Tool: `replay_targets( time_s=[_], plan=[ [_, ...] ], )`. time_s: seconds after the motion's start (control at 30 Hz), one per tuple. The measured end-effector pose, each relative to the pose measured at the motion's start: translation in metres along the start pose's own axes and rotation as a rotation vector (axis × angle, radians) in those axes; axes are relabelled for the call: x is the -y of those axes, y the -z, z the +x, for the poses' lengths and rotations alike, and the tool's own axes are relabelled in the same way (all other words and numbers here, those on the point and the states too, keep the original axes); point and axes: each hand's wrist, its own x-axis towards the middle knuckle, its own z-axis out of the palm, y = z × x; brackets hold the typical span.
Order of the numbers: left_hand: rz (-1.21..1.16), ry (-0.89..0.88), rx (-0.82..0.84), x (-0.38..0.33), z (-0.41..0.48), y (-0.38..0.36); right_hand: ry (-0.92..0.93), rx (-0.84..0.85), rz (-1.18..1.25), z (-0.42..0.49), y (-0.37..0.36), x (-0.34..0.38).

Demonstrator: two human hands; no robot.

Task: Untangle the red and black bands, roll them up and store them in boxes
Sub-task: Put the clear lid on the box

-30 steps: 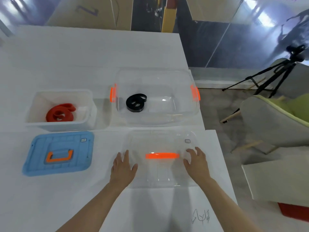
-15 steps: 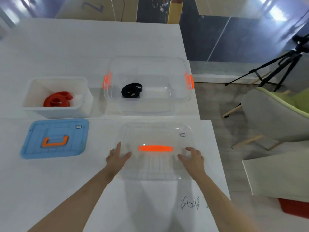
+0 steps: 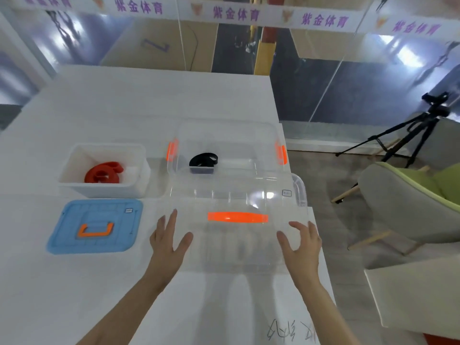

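- Two hands meet the clear lid (image 3: 239,195) from my remote view, one at each short side, near the front edge of the white table (image 3: 149,100).
- On the left hand (image 3: 169,237) I see straight, spread fingers lying along the lid's left edge, with the thumb angled inward onto the lid.
- I see the right hand (image 3: 301,242) grip the lid's right edge, its fingers curled over it and its thumb resting on top.
- An orange handle (image 3: 237,217) runs across the middle of the lid, between the two hands.
- From here the lid's far edge overlaps the near wall of the clear box (image 3: 229,135); I cannot tell whether they touch.
- That clear box stands open, with an orange latch (image 3: 171,149) on its left side and a second latch (image 3: 281,154) on its right.
- I find the black band (image 3: 203,159) rolled up inside the clear box, close to the left wall.
- Left of the clear box, just beside it, stands the white box (image 3: 104,189), also open.
- The red band (image 3: 103,171) lies coiled in the white box, toward its left half.
- A blue lid (image 3: 74,220) lies flat on the table in front of the white box, with an orange handle of its own (image 3: 95,230) at its centre.
- I make out handwriting (image 3: 291,332) on the table near my right forearm, though not what it says.
- Off the table to the right I see a grey and green chair (image 3: 410,207) and, behind it, a black tripod (image 3: 410,135).
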Motion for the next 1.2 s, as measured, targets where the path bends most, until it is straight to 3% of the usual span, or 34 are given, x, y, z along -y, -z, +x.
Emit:
replay_targets(
  time_s=[0.4,0.7,0.93,1.2],
  plan=[
    [-0.022,-0.195,-0.198,-0.079,0.121,0.047,0.164,-0.004,-0.006,0.131,-0.019,0.083],
    [0.101,-0.018,-0.095,-0.101,0.229,0.039,0.07,0.153,-0.117,0.231,-0.049,0.112],
    [0.337,-0.003,-0.054,-0.086,0.245,0.027,0.196,0.281,-0.346,0.233,-0.065,0.079],
    [0.571,0.03,0.035,-0.072,0.247,0.025,0.323,0.218,-0.503,0.222,-0.073,0.071]
  ],
)
